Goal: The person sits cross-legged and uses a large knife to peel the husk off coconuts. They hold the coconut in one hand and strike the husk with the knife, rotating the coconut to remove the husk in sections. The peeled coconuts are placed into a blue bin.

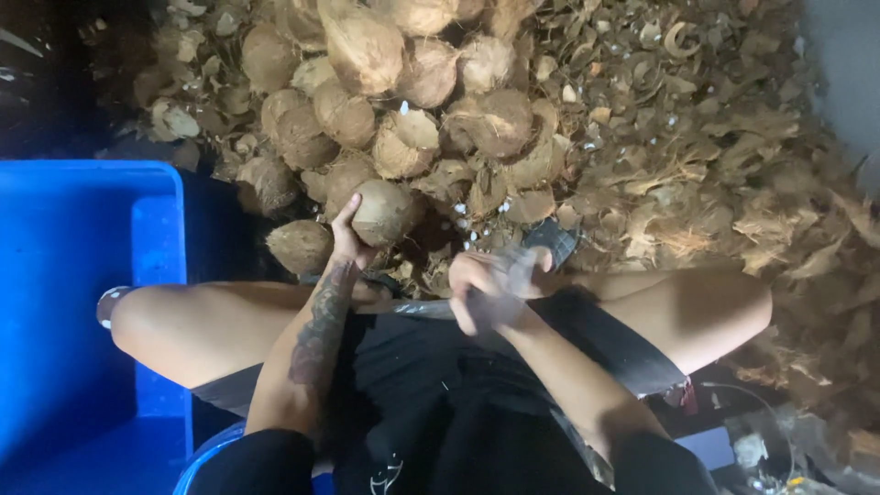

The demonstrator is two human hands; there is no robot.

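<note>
Round brown husked coconut (383, 211), fibrous, at pile's edge. My left hand (346, 240) grips it, arm stretched fwd. Right hand (481, 291) closed round a blurred blade handle (524, 271).

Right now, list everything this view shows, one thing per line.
coconut in hand: one, brown and husked, gripped at the foot of the pile.
coconut pile: many, too heaped to count, brown, top centre.
husk scraps: a loose heap, tan and brown, right of the pile.
white chips: several, scattered in front of the pile.
blue tub: one, blue, at the left.
blade: one, grey and blurred, at the right hand; its shape is unclear.
legs: two, bare, spread across the middle.
left hand: holding the coconut in hand.
right hand: closed around the blade's handle.
</note>
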